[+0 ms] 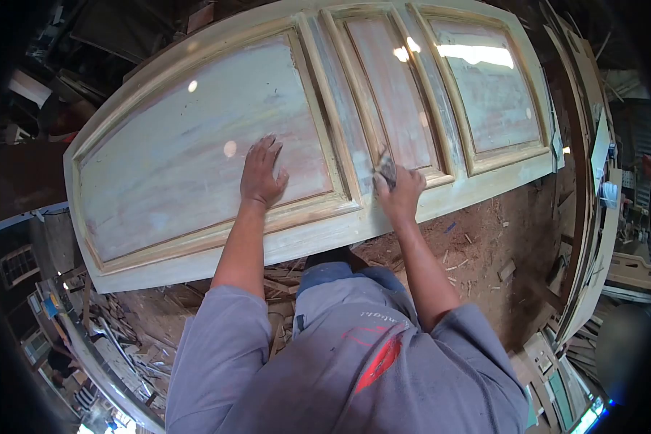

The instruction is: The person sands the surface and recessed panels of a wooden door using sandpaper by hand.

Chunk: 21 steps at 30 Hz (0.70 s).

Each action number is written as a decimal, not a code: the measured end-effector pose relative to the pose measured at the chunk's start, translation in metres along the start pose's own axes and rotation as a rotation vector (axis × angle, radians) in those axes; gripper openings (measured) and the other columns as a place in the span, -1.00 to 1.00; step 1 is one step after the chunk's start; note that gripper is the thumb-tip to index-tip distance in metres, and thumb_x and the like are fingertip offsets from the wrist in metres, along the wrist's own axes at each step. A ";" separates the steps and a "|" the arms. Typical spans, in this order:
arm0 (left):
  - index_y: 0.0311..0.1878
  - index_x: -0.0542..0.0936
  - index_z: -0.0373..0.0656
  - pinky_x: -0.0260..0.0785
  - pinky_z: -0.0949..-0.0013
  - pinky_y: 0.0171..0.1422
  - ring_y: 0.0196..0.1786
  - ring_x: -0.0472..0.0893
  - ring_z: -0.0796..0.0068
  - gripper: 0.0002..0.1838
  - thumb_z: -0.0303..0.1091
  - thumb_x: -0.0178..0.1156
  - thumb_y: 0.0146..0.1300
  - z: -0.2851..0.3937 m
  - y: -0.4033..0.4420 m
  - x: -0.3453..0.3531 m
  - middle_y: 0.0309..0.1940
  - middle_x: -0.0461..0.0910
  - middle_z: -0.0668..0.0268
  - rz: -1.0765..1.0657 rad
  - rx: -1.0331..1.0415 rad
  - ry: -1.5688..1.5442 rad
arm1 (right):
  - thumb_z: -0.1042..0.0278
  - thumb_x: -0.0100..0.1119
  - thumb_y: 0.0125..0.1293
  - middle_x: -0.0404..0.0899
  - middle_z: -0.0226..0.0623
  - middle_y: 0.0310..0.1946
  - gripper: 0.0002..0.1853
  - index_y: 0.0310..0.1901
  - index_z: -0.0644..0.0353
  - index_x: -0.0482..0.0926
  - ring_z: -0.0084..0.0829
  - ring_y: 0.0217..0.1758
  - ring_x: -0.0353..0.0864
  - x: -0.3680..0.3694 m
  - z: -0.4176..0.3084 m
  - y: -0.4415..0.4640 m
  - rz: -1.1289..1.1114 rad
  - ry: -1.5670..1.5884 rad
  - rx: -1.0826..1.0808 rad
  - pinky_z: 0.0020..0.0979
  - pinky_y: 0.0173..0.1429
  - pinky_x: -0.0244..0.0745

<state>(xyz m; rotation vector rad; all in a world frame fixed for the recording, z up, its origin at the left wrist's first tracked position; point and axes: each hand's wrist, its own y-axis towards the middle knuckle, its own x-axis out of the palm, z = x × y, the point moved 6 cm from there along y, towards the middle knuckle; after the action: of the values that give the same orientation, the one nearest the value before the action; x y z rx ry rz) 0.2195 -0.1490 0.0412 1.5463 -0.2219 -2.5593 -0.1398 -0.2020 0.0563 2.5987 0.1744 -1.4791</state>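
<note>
A large panelled wooden door (195, 152), patchy with pale and reddish filler or paint, lies in front of me. My left hand (263, 172) rests on its big left panel with the fingers spread, holding nothing. Closed around a small grey, crumpled pad (387, 171), my right hand (401, 189) presses at the lower end of the raised moulding beside the narrow middle panel (392, 94). The fingertips of that hand are partly hidden behind the pad. Bright light reflects off the right panel (484, 94).
Wood scraps and shavings litter the brown floor (484, 253) below the door. Long boards (600, 239) stand along the right side. A curved pale strip (97, 362) runs along the lower left, with more clutter around it.
</note>
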 end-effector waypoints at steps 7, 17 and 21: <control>0.49 0.54 -0.07 0.16 -0.14 0.86 0.72 0.37 -0.09 -0.29 -0.28 0.35 0.20 0.004 -0.003 -0.001 0.63 0.47 0.08 -0.022 -0.028 -0.015 | 0.20 0.60 0.32 0.74 -0.07 -0.03 -0.62 0.03 0.22 0.72 0.07 0.27 0.58 -0.006 -0.014 0.010 0.010 -0.004 -0.001 0.23 0.63 0.20; 0.49 0.56 -0.10 0.14 -0.14 0.87 0.74 0.35 -0.05 -0.32 -0.24 0.35 0.26 -0.004 -0.008 0.002 0.67 0.44 0.09 -0.024 -0.008 -0.008 | 0.20 0.59 0.30 0.71 0.01 -0.04 -0.66 -0.01 0.18 0.73 0.12 0.27 0.55 -0.004 0.004 -0.015 0.009 -0.004 0.005 0.28 0.63 0.17; 0.48 0.56 -0.11 0.15 -0.15 0.86 0.73 0.35 -0.06 -0.32 -0.24 0.36 0.25 -0.003 -0.001 0.003 0.66 0.44 0.09 -0.017 -0.001 -0.001 | 0.16 0.60 0.31 0.73 0.00 -0.01 -0.61 0.04 0.19 0.73 0.12 0.32 0.55 -0.004 -0.006 -0.005 0.057 0.010 0.000 0.34 0.68 0.09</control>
<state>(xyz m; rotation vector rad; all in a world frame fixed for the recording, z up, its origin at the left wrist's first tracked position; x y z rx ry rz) 0.2206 -0.1488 0.0371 1.5536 -0.2085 -2.5727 -0.1376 -0.1963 0.0620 2.5886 0.1000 -1.4473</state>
